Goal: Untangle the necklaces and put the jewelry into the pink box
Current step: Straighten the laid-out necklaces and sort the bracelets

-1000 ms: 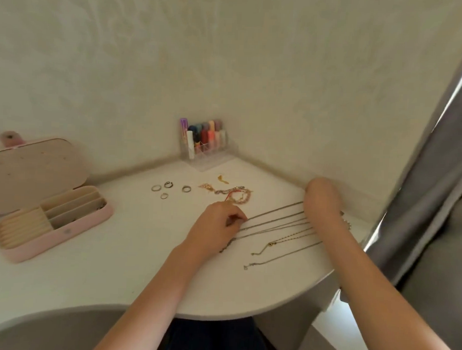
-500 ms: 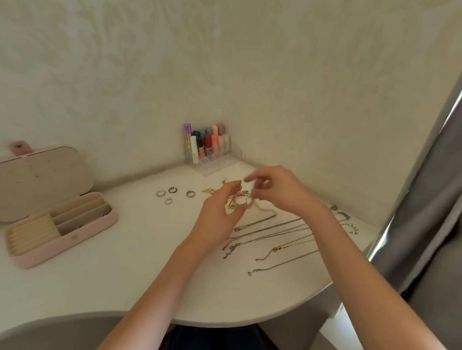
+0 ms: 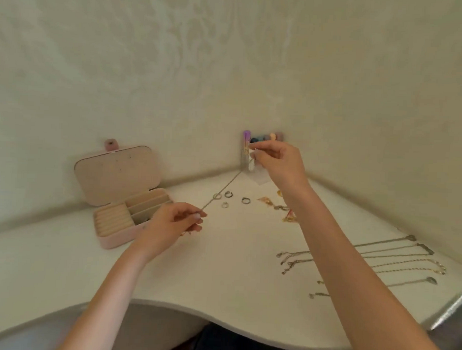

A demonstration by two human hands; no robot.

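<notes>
Pink box: the pink box (image 3: 118, 218) sits open at the left of the white tabletop (image 3: 221, 266), lid tipped back against the wall; its cream slots and compartments look empty.
Progress: early in the packing, I judge. Nothing shows inside the box yet; the chains appear already separated.
Held necklace: a thin silver necklace (image 3: 221, 191) is stretched taut in the air between both hands, slanting from low left to high right.
Left hand: the left hand (image 3: 175, 225) pinches the lower end, just beside the box; the grip is closed to a fingertip pinch.
Right hand: the right hand (image 3: 277, 163) is raised near the corner, fingertips pinching the upper end.
Still to pack: five chains (image 3: 394, 261) lie in separate, nearly parallel lines at the right; four rings (image 3: 230, 199) and a small gold and red cluster (image 3: 278, 206) lie in the middle.
Corner: a clear holder of coloured tubes (image 3: 247, 149) stands behind the right hand.
</notes>
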